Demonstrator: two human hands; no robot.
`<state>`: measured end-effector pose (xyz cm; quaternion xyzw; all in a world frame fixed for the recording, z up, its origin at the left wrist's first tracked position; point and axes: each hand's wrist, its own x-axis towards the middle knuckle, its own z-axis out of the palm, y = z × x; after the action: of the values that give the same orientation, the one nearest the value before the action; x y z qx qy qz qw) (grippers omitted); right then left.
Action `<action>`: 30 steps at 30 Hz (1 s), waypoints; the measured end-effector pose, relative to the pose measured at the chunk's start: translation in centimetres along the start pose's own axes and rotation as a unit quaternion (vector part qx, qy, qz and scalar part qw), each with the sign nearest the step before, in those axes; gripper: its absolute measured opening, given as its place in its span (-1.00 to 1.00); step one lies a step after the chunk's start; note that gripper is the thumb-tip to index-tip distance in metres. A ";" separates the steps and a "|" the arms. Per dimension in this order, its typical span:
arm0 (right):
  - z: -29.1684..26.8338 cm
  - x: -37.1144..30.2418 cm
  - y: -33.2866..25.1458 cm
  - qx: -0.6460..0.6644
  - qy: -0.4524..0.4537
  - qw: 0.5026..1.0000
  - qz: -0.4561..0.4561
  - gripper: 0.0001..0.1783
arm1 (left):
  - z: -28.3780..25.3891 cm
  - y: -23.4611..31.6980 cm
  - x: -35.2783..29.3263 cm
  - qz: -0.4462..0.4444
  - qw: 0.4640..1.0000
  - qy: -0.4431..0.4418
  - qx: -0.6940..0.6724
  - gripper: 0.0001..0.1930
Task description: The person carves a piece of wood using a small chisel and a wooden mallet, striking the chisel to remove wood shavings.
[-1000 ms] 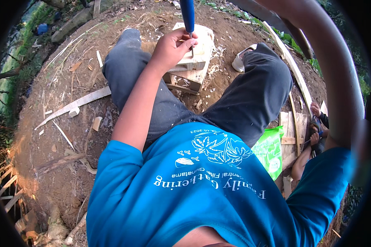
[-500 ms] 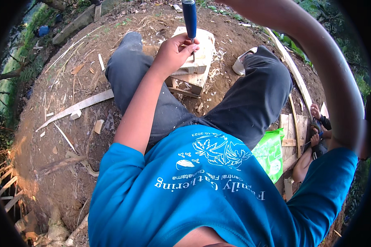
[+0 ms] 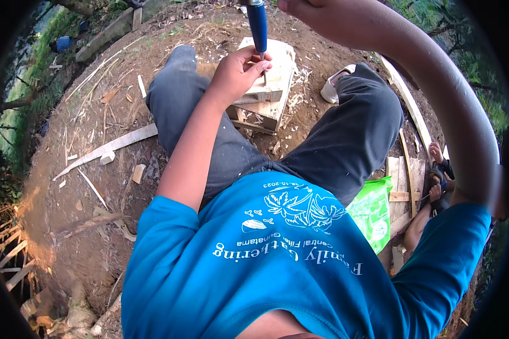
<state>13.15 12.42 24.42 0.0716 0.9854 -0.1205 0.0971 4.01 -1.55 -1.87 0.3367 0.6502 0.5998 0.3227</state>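
Between my spread knees, my left hand (image 3: 237, 76) pinches the metal shank of a chisel (image 3: 258, 28) just below its blue handle. The chisel stands nearly upright, slightly tilted, its tip down on a pale wooden block (image 3: 278, 56). A grey metallic piece shows at the top of the handle, cut by the picture's upper edge. Over to the right, my right arm arches up, and my right hand (image 3: 311, 16) is close beside the handle's top. Its fingers are curled and partly out of the picture; what they hold is hidden.
Wood chips surround the block. My shoe (image 3: 330, 90) is to its right. A long wood strip (image 3: 110, 148) and offcuts lie on the dirt at left. A green plastic bag (image 3: 373, 212) and boards (image 3: 401, 178) are at right, where another person's hands (image 3: 435, 192) work.
My right hand has come down and leftward into view near the chisel's top. The chisel handle leans slightly more to the left; my left hand keeps its pinch.
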 end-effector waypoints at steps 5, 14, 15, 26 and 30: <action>0.1 -1.9 -0.9 0.076 0.185 0.977 0.075 -0.54 | 0.7 -0.1 0.3 0.015 0.999 -0.010 -0.038 -0.90; -0.7 0.6 0.0 0.087 0.059 0.991 0.084 -0.55 | -0.6 0.1 -0.4 -0.022 1.000 -0.013 0.002 -0.84; 0.1 0.8 1.3 0.074 0.030 0.997 0.013 -0.56 | -1.0 0.1 -0.9 -0.030 1.000 -0.004 0.002 -0.84; 1.3 0.8 4.5 0.139 0.057 0.988 -0.047 -0.57 | -1.0 -0.4 -0.3 -0.008 0.997 -0.017 0.070 -0.75; 4.4 1.2 5.0 0.392 0.130 0.908 0.070 -0.61 | 0.3 1.8 0.3 0.015 0.995 0.007 0.102 -0.58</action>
<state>13.57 16.30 18.82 0.1876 0.8551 -0.4796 -0.0600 4.18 -0.99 -0.07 0.3737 0.7048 0.5375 0.2731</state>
